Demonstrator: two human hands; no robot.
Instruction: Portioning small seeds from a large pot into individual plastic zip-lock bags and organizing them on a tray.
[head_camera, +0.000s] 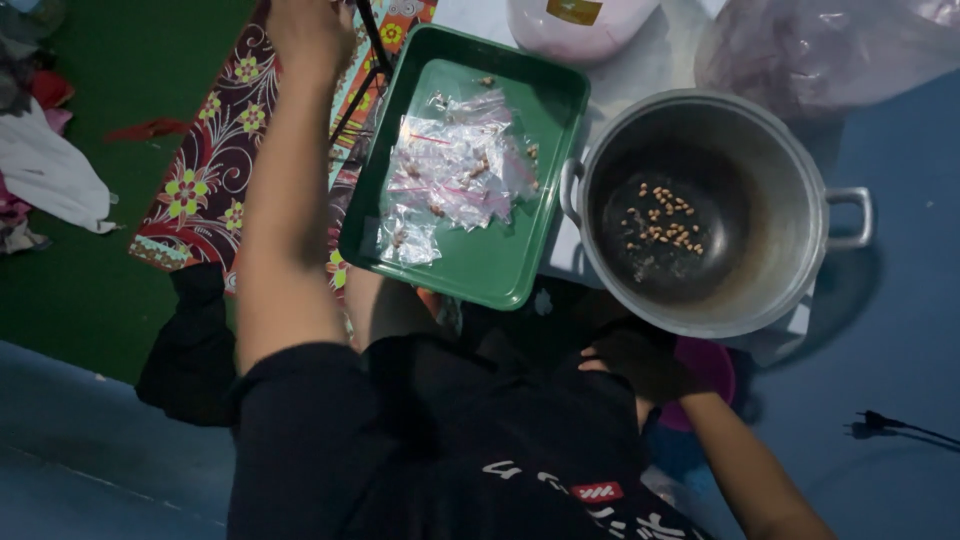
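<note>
Several packets: small clear bags (455, 165) lie heaped in the green tray (490, 270), a few nuts inside them
Pot: metal pot (700, 210) just right of the tray, a thin scatter of peanuts (662, 225) left on its bottom
Progress: by my judgement mostly bagged, few nuts left
Left hand (308, 30): stretched far forward over patterned cloth (215, 150), fingers cut off by the frame, grip cannot be told
Right hand (625, 360): low near the lap, in shadow, seemingly empty

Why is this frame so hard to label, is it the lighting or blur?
Head view: dim, bluish light; right hand sinks into shadow against dark clothing; left hand is cut by the top edge; soft glare on the clear bags in the green tray; pot interior reads dark, nuts slightly soft.
</note>
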